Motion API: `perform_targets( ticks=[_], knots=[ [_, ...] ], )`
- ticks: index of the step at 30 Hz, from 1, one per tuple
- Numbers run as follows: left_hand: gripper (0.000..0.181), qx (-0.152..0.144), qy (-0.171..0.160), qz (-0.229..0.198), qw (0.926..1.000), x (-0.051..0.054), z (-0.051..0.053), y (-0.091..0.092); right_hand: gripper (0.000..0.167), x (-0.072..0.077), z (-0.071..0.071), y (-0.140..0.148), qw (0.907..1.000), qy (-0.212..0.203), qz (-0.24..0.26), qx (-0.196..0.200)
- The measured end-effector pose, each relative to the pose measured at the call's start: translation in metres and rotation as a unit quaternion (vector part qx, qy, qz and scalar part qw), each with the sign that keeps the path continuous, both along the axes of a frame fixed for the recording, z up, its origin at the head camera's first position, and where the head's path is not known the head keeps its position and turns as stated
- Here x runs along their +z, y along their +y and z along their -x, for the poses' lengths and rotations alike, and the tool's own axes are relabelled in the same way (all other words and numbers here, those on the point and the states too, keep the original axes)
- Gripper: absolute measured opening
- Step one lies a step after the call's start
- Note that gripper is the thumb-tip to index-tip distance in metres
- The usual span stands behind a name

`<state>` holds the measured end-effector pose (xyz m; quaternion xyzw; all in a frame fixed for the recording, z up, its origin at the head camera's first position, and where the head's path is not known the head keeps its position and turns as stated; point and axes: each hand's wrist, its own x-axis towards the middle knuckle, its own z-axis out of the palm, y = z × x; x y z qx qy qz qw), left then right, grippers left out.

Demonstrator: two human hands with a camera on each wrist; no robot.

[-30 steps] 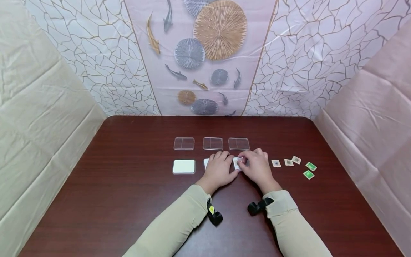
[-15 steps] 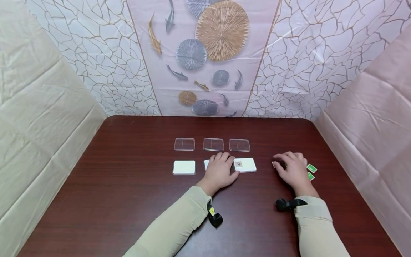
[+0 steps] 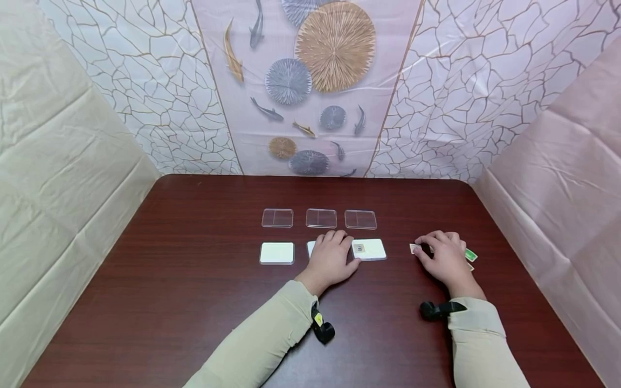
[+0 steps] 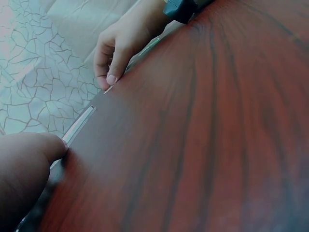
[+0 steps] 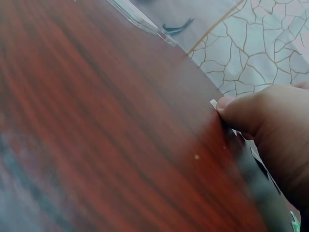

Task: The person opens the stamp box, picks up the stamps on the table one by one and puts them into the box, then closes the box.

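My left hand rests across the middle white-lined clear case, hiding most of it. Its thumb touches the near left edge of the right-hand case. On that case's white insert lies a small postage stamp, toward its left side. Farther right, my right hand is down at the table, thumb and fingertips pinching another small pale stamp. That stamp's edge shows at the thumb tip in the right wrist view. Other stamps under this hand are mostly hidden.
Three clear plastic covers lie in a row behind the cases. A white-lined case sits left of my left hand. Green stamps peek out right of my right hand. Fabric walls flank the dark wooden table.
My right hand has left the right-hand case, where a stamp now shows, and moved right to the loose stamps, pinching one. The left hand has stayed put.
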<state>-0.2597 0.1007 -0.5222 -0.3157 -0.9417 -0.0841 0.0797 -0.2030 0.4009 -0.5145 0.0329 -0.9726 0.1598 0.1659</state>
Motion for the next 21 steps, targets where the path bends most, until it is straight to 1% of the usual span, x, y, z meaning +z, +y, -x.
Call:
perform_targets(
  ticks=[9, 12, 17, 21],
  knots=[
    [0.054, -0.002, -0.004, 0.005, 1.0, 0.0023, -0.0018, -0.0003, 0.018, -0.001, 0.0026, -0.0016, 0.9999, -0.01, 0.001, -0.006],
    [0.054, -0.001, -0.004, 0.006, 1.0, 0.0026, -0.0013, -0.0002, 0.016, -0.0013, 0.0043, -0.002, 1.0, -0.006, 0.005, -0.005],
    [0.054, -0.003, 0.003, 0.005, 1.0, 0.0015, -0.0003, -0.0006, 0.012, -0.0035, 0.0074, -0.0012, 0.9996, 0.02, 0.022, 0.0],
    [0.054, -0.003, 0.005, 0.004, 1.0, 0.0005, -0.0002, -0.0006, 0.012, -0.0065, 0.0098, -0.0054, 0.9968, 0.06, 0.052, 0.004]
  ],
)
